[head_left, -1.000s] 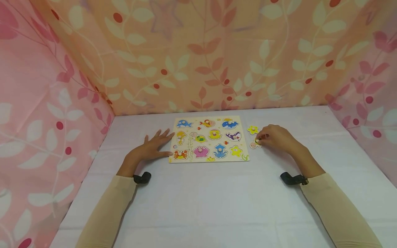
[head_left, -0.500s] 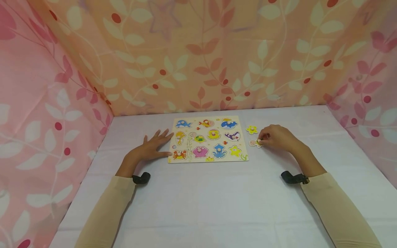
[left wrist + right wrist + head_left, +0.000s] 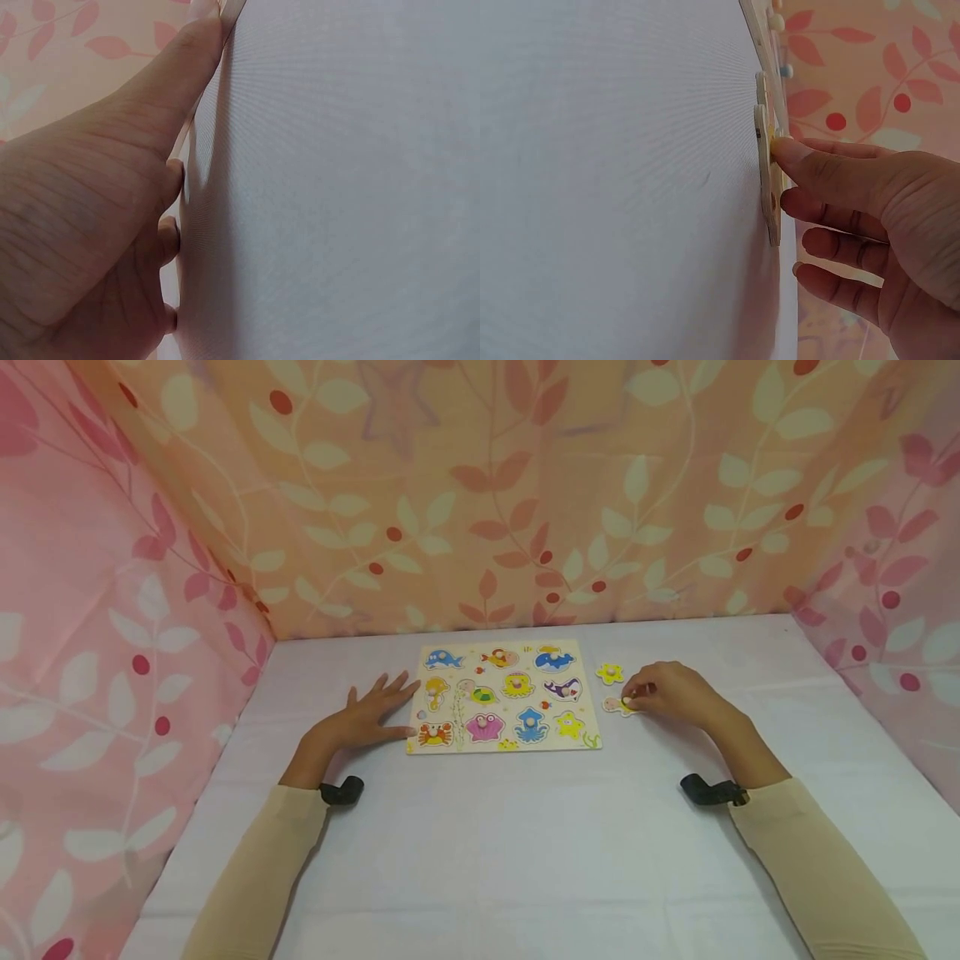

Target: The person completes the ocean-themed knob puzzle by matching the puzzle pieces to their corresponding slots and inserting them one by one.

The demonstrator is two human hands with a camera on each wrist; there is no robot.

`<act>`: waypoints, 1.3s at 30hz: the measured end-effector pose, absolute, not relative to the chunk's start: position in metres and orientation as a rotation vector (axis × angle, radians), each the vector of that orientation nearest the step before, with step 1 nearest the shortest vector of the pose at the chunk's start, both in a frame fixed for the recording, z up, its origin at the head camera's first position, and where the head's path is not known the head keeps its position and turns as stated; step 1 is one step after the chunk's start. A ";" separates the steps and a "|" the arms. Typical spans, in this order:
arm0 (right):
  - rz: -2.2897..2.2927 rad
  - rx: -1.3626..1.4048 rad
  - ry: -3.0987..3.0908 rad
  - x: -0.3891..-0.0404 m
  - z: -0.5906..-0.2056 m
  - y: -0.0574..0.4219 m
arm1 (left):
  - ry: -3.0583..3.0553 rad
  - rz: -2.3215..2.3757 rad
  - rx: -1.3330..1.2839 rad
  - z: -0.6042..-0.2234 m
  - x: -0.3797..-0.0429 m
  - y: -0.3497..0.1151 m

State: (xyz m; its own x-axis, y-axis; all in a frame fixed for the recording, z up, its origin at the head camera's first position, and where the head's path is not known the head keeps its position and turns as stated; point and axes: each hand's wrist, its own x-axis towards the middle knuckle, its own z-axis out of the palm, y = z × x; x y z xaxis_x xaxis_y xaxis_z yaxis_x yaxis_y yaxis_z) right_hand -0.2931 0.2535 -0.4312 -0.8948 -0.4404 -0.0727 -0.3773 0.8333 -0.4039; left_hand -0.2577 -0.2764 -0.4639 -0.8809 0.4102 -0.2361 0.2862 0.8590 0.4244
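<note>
A wooden peg puzzle board [image 3: 504, 697] with colourful sea animals lies flat on the white table. My left hand [image 3: 367, 714] rests at its left edge, fingers spread, thumb and fingertips at the border. Beside the board's right edge, my right hand [image 3: 670, 693] pinches a turtle puzzle piece [image 3: 612, 705] between thumb and fingers; part of the piece is hidden behind them. In the right wrist view this piece [image 3: 764, 176] appears edge-on, close against the table. Just beyond it lies a yellow starfish puzzle piece [image 3: 611, 673] with a round knob.
Knobbed pieces such as a crab [image 3: 435, 733], a pink shell [image 3: 484, 727] and a blue squid [image 3: 531, 725] sit in the board. A white cloth [image 3: 480, 852] covers the table. Patterned curtains [image 3: 480, 510] stand behind and at both sides. Each wrist wears a black camera.
The turtle piece in my right hand has turned slightly and shifted a little beside the board. My left hand stays in place on the board's edge.
</note>
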 end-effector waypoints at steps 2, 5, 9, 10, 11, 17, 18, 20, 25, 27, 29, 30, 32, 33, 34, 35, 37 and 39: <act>-0.580 -0.635 2.847 -0.293 -0.431 0.253 | 2.716 0.542 0.519 -0.464 -0.258 -0.277; -0.578 -0.628 2.841 -0.293 -0.430 0.252 | 2.715 0.530 0.514 -0.463 -0.258 -0.277; -0.573 -0.627 2.843 -0.292 -0.429 0.252 | 2.718 0.516 0.513 -0.462 -0.258 -0.276; -0.577 -0.627 2.843 -0.292 -0.429 0.252 | 2.715 0.520 0.511 -0.461 -0.258 -0.275; -0.581 -0.627 2.842 -0.292 -0.429 0.252 | 2.714 0.520 0.510 -0.461 -0.258 -0.275; -0.601 -0.630 2.832 -0.291 -0.428 0.253 | 2.715 0.516 0.519 -0.460 -0.259 -0.275; -0.603 -0.630 2.830 -0.292 -0.428 0.254 | 2.715 0.514 0.519 -0.460 -0.259 -0.275; -0.607 -0.630 2.822 -0.292 -0.428 0.254 | 2.716 0.511 0.516 -0.461 -0.259 -0.275; -0.613 -0.628 2.811 -0.293 -0.431 0.256 | 2.714 0.511 0.505 -0.462 -0.259 -0.275; -0.609 -0.625 2.814 -0.294 -0.431 0.256 | 2.715 0.511 0.505 -0.463 -0.258 -0.275; -0.605 -0.632 2.819 -0.294 -0.431 0.257 | 2.715 0.516 0.505 -0.463 -0.258 -0.275; -0.603 -0.634 2.820 -0.295 -0.431 0.257 | 2.715 0.517 0.507 -0.463 -0.258 -0.275; -0.599 -0.641 2.824 -0.295 -0.431 0.257 | 2.713 0.520 0.507 -0.462 -0.257 -0.275; -0.599 -0.648 2.826 -0.295 -0.431 0.258 | 2.713 0.522 0.507 -0.462 -0.257 -0.275; -0.600 -0.653 2.828 -0.295 -0.430 0.258 | 2.712 0.524 0.507 -0.462 -0.257 -0.275; -0.605 -0.651 2.831 -0.295 -0.429 0.258 | 2.714 0.521 0.508 -0.462 -0.258 -0.275; -0.619 -0.651 2.840 -0.295 -0.428 0.257 | 2.715 0.522 0.507 -0.463 -0.258 -0.275; -0.635 -0.655 2.853 -0.294 -0.427 0.257 | 2.718 0.520 0.509 -0.464 -0.259 -0.275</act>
